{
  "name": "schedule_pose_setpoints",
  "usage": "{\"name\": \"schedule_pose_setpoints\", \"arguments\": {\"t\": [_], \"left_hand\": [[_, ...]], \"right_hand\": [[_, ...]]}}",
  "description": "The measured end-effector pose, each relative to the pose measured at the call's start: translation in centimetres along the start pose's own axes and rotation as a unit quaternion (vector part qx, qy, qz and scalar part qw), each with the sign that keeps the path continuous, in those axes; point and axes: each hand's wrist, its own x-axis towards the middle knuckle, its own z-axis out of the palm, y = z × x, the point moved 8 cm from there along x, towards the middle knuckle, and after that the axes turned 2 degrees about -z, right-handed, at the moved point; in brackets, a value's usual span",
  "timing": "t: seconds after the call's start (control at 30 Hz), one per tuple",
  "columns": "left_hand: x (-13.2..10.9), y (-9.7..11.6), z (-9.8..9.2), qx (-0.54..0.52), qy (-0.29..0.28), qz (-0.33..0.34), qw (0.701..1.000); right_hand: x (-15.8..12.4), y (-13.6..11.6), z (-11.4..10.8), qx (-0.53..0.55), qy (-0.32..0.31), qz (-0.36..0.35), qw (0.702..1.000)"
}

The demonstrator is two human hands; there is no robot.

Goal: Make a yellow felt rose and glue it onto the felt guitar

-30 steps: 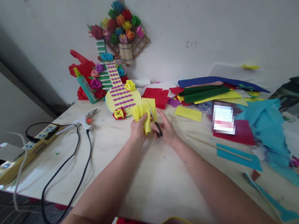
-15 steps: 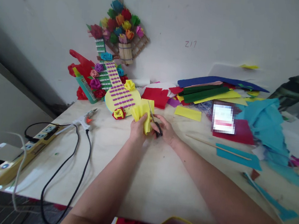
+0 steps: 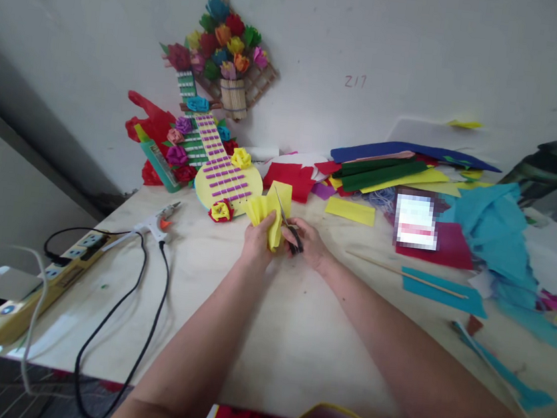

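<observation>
Gathered yellow crepe paper (image 3: 260, 208) is pinched in my left hand (image 3: 258, 239), its pleats fanning out above the thumb. My right hand (image 3: 308, 245) is closed around the black handles of a pair of scissors (image 3: 297, 239). The metal blades point up and to the left, lying against the paper's right part. Whether the blades are parted I cannot tell. Just behind the paper lies a yellow paper guitar (image 3: 229, 180) decorated with paper flowers.
A hot glue gun (image 3: 156, 222) and a power strip (image 3: 49, 277) with cords lie at left. At right are a thin stick (image 3: 406, 274), a blurred-out phone (image 3: 416, 221) and crumpled blue paper (image 3: 493, 217). Stacked coloured sheets (image 3: 388, 171) line the wall.
The right part of the yellow paper has shifted slightly up and to the right beside the scissors. Both hands keep their hold and have barely moved.
</observation>
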Motion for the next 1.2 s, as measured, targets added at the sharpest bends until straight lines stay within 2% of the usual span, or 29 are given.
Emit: {"name": "schedule_pose_setpoints", "arguments": {"t": [0.3,0.57,1.2], "left_hand": [[0.11,-0.55,-0.13,-0.028,0.009,-0.028,0.999],[-0.01,-0.03,-0.38,-0.017,0.033,0.005,0.999],[0.32,-0.15,-0.58,-0.013,0.023,0.013,1.0]], "right_hand": [[0.29,0.32,-0.2,0.013,0.011,-0.001,1.0],[0.19,0.31,-0.15,0.016,0.031,0.005,0.999],[0.25,0.53,-0.36,0.031,0.05,-0.011,0.998]]}}
